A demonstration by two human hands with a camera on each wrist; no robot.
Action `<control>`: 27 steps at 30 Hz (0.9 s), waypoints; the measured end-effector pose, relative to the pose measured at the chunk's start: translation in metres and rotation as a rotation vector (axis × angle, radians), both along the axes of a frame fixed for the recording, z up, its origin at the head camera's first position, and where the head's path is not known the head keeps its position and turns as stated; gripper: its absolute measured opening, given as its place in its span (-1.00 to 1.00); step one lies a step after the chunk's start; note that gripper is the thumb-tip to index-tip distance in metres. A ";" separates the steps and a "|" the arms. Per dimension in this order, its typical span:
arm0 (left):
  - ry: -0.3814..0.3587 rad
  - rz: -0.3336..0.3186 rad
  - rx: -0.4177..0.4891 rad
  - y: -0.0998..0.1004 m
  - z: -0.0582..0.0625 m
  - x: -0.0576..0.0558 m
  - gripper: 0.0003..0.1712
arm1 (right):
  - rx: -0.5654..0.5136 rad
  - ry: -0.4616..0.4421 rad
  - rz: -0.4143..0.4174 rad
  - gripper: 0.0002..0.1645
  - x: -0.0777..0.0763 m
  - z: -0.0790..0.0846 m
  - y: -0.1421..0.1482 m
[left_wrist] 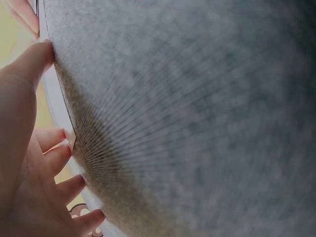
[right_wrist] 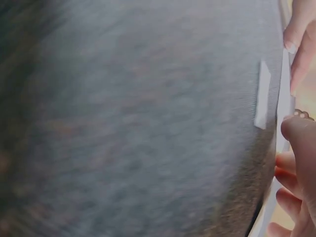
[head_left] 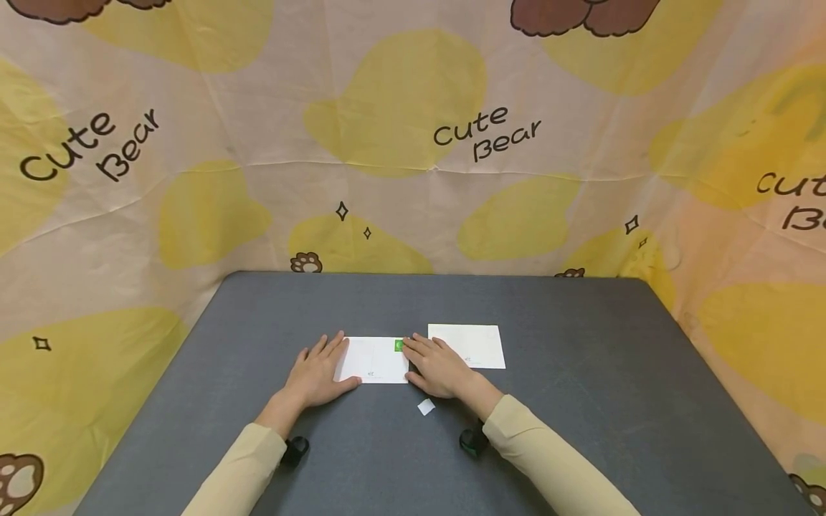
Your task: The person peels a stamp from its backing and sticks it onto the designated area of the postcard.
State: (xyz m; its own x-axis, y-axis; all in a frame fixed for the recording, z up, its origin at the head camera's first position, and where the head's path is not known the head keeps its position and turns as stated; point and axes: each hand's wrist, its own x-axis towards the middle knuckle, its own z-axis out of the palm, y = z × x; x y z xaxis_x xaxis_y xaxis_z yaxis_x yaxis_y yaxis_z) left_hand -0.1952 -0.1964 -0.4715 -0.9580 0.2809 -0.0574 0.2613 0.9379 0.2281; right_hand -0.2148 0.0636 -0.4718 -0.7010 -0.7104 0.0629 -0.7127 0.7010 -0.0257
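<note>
"Quick, where was the white card (head_left: pixel 371 362)?"
"Flat on the grey bench (head_left: pixel 581 344), between the left hand (head_left: pixel 316 375) and the right hand (head_left: pixel 439 367). Green sticker (head_left: pixel 398 345) sat in its far right corner."
"And the hands?"
"Neither gripped anything. Left had fingers spread, extended, touching the card's left side; right had fingers extended, tips at the sticker."
"Around them?"
"Second white card (head_left: pixel 474 344), partly hidden by the right hand; small white scrap (head_left: pixel 426 407) on the near side. Printed cloth (head_left: pixel 400 93) hung behind."

Tiny print (head_left: pixel 371 374) we cannot read on the left card (head_left: pixel 371 358), right card (head_left: pixel 477 342) partly hidden by the right hand (head_left: pixel 442 367), sleeves (head_left: pixel 555 455) cut off
</note>
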 end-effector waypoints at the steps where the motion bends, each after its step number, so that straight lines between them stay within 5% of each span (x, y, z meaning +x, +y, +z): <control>1: -0.004 0.000 0.001 0.000 0.001 0.000 -0.02 | -0.002 -0.003 -0.003 -0.37 0.000 0.000 0.000; 15: -0.053 -0.028 0.075 -0.006 0.009 -0.001 -0.05 | -0.208 0.000 0.023 -0.55 -0.003 0.012 0.007; 27: 0.088 -0.075 0.237 0.001 0.016 0.000 -0.24 | -0.321 0.047 0.017 -0.71 0.004 0.035 0.025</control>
